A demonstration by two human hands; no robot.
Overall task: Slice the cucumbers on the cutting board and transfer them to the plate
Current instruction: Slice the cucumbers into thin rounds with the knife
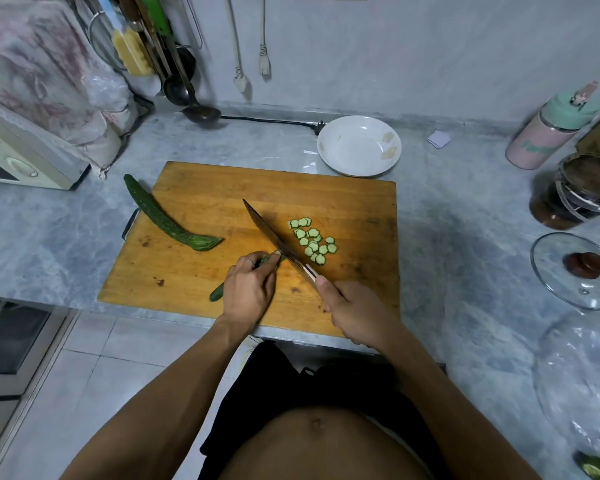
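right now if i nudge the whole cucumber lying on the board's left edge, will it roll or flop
The whole cucumber is curved, so it would likely pivot rather than roll straight. It looks stiff, holding its shape where it overhangs the board. Its bumpy skin probably gives some grip, though wetness cannot be told.

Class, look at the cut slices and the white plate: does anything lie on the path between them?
Nothing visible does. From the slices to the plate, only bare cutting board and a short strip of counter lie between.

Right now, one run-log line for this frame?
phase: slicing | left hand: holds cucumber | right hand: grips knife | slices: on cutting board | plate: no slices
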